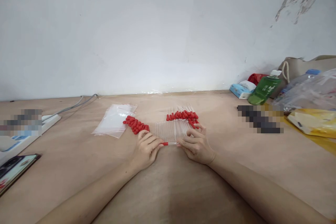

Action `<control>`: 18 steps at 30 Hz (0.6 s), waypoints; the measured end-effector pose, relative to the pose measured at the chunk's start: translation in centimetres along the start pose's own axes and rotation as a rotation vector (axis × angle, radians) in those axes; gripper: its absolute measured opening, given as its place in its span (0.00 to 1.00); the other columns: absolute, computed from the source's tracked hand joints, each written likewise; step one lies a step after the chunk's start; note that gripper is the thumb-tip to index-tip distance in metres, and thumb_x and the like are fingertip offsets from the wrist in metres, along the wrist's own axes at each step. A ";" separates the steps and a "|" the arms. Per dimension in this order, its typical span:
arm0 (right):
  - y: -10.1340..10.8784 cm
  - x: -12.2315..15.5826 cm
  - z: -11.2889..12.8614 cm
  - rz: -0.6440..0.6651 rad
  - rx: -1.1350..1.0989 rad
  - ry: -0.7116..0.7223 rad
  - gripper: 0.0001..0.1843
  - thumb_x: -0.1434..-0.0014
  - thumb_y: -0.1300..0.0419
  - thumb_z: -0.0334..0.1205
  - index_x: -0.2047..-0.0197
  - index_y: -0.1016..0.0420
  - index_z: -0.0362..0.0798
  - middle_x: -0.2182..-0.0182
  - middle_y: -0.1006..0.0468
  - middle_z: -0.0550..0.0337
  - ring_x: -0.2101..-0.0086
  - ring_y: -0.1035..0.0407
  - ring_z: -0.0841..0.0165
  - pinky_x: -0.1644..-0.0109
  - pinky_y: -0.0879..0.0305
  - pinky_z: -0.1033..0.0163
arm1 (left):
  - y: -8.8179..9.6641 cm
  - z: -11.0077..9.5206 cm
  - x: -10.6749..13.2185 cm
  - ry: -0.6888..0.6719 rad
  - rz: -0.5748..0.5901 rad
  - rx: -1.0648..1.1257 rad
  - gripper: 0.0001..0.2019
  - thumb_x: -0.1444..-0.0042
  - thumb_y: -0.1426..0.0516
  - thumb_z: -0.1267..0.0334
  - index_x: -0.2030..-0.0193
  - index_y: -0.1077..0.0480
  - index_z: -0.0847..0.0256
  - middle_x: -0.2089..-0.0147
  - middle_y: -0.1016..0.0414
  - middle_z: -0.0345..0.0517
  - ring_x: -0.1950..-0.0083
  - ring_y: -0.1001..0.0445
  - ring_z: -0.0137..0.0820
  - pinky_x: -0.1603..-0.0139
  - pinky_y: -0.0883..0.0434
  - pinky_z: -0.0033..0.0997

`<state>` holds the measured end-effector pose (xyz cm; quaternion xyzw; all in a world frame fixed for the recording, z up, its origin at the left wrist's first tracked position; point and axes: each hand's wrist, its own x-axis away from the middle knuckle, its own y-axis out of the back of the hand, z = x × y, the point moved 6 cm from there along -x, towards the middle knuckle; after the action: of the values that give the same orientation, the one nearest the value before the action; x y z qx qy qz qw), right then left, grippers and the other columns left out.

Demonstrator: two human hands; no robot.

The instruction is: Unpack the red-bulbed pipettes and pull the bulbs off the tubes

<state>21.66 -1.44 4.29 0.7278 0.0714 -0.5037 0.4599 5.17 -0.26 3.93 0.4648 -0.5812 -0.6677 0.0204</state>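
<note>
Both of my hands meet at the middle of the brown table [168,189]. My left hand [146,148] is closed, pinching the red cap end of a small clear tube [170,143]. My right hand [195,143] is closed on the tube's other end. The tube lies level between them, just above the table. Behind the hands lies a row of clear tubes [170,129]. A pile of loose red caps [135,125] sits behind my left hand. A second row of tubes with red caps [183,115] lies behind my right hand.
Clear plastic bags [114,120] lie left of the caps. A white power strip [39,126] and a phone [14,169] are at the left edge. At the right stand a green bottle [264,89], a tissue pack [240,89], a clear bag [309,91] and a yellow packet [313,121].
</note>
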 end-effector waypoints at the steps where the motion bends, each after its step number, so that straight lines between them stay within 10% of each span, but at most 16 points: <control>1: 0.0 0.1 0.0 -0.009 -0.008 0.001 0.05 0.44 0.45 0.39 0.68 0.27 0.53 0.80 0.27 0.69 0.71 0.38 0.73 0.48 0.58 0.53 | 0.0 0.0 0.0 0.000 0.006 -0.004 0.06 0.44 0.49 0.67 0.64 0.31 0.59 0.68 0.26 0.40 0.67 0.35 0.28 0.53 0.44 0.38; 18: 1.6 0.2 0.1 -0.113 0.123 0.130 0.10 0.44 0.44 0.33 0.63 0.27 0.59 0.75 0.24 0.74 0.67 0.33 0.77 0.48 0.57 0.58 | 0.3 0.0 0.2 0.034 -0.036 0.035 0.06 0.43 0.51 0.69 0.62 0.33 0.60 0.66 0.28 0.43 0.66 0.34 0.29 0.63 0.41 0.33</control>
<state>22.54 -2.47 5.08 0.7807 0.1109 -0.4840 0.3795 4.93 -0.42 4.04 0.4867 -0.5840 -0.6496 0.0101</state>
